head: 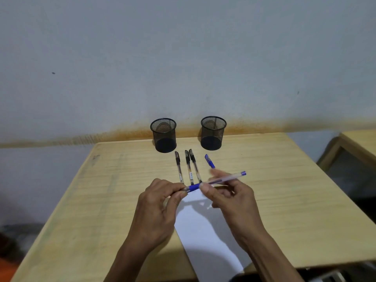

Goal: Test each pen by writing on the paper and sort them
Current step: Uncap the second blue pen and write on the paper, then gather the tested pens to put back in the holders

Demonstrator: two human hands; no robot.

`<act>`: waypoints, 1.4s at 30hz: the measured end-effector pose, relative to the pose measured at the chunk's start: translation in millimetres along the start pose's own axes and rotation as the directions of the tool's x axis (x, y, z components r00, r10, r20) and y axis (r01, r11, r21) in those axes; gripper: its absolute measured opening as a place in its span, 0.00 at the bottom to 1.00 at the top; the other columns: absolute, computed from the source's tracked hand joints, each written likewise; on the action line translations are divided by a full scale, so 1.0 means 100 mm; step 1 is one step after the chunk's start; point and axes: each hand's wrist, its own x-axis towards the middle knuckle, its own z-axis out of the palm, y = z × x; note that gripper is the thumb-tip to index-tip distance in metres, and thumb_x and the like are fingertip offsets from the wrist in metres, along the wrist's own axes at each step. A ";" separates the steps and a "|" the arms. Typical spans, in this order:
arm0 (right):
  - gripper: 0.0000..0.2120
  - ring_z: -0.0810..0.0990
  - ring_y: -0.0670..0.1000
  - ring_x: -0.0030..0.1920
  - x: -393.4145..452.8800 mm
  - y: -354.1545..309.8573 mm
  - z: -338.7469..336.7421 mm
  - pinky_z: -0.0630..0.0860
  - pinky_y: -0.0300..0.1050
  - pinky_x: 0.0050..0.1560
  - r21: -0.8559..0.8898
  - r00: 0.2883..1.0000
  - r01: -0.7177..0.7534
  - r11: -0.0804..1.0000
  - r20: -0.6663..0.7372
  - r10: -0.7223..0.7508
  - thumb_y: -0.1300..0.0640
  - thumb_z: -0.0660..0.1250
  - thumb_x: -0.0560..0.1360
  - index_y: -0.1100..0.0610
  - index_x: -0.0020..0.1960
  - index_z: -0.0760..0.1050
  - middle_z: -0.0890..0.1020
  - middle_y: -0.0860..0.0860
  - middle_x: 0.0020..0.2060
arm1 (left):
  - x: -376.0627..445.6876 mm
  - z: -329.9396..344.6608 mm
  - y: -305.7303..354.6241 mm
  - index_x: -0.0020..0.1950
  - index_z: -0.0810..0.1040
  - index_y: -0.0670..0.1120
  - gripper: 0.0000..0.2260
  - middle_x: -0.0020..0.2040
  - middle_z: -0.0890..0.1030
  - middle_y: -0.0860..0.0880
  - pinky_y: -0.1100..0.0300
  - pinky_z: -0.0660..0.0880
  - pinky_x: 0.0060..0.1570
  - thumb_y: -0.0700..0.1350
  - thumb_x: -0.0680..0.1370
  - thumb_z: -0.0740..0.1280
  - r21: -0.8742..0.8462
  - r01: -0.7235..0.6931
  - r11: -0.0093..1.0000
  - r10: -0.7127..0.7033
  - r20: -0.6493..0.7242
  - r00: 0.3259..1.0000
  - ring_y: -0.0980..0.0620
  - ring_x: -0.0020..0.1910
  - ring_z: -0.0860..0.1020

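Pen in hand: a clear-barrelled pen with a blue rubber grip and blue end plug [215,181] is held level above the top edge of the paper, its grip end toward 9 o'clock and its plug end toward 2 o'clock.
Left hand: the left hand [160,202] pinches the blue grip end between thumb and fingertips; the tip itself is hidden behind them.
Right hand: the right hand [230,198] holds the barrel near its middle, fingers curled round it.
Cap: a small blue pen cap [209,161] lies on the light wooden worktop [274,190] at about 1 o'clock from the hands, so the held pen looks uncapped.
Paper: the white sheet of paper [205,231] lies beneath the hands, running toward 6 o'clock; no ink mark shows on the part in view, though the hands cover its top edge.
Waiting pens: three clear pens with black caps [188,166] lie side by side at 12 o'clock from the hands, capped and seemingly untested.
Holders: two black wire-mesh cups, one at 11 o'clock [164,135] and one at 1 o'clock [212,132], stand against the wall; both appear to hold no pens.
Progress: early, by my reading. Nothing is sorted; the first pen is readied for its test stroke, and the other three remain to be tested and sorted.
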 end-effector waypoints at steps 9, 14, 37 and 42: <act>0.09 0.76 0.56 0.48 0.21 0.12 -0.27 0.71 0.53 0.47 -0.791 0.589 0.610 0.047 0.412 -0.696 0.47 0.72 0.74 0.49 0.50 0.87 0.84 0.46 0.46 | 0.13 0.00 0.02 0.53 0.84 0.51 0.13 0.44 0.80 0.60 0.62 0.73 0.47 0.52 0.78 0.62 0.112 0.027 0.993 -0.048 0.192 0.980 0.57 0.48 0.76; 0.07 0.76 0.54 0.43 0.35 0.17 -0.33 0.70 0.49 0.44 -0.781 0.611 0.622 0.058 0.438 -0.659 0.49 0.72 0.74 0.50 0.48 0.86 0.83 0.45 0.41 | 0.21 0.09 0.04 0.57 0.83 0.52 0.10 0.44 0.76 0.66 0.72 0.68 0.47 0.52 0.80 0.65 0.127 0.048 0.991 -0.071 0.185 0.980 0.60 0.50 0.75; 0.28 0.75 0.55 0.54 1.36 0.47 -0.25 0.67 0.52 0.50 -0.954 0.982 -0.129 0.270 -0.161 -0.098 0.30 0.54 0.76 0.51 0.45 0.81 0.80 0.48 0.44 | 1.09 1.10 -0.51 0.55 0.80 0.48 0.37 0.59 0.76 0.46 0.44 0.64 0.59 0.77 0.72 0.50 0.746 0.430 0.509 -0.595 -0.056 0.802 0.44 0.62 0.68; 0.28 0.73 0.55 0.61 1.42 0.49 -0.17 0.69 0.53 0.56 -0.979 0.995 -0.088 0.181 -0.095 -0.028 0.29 0.60 0.74 0.51 0.56 0.80 0.79 0.49 0.57 | 1.15 1.19 -0.50 0.53 0.80 0.50 0.29 0.58 0.76 0.47 0.46 0.65 0.58 0.72 0.74 0.57 0.734 0.450 0.509 -0.600 -0.073 0.797 0.46 0.61 0.69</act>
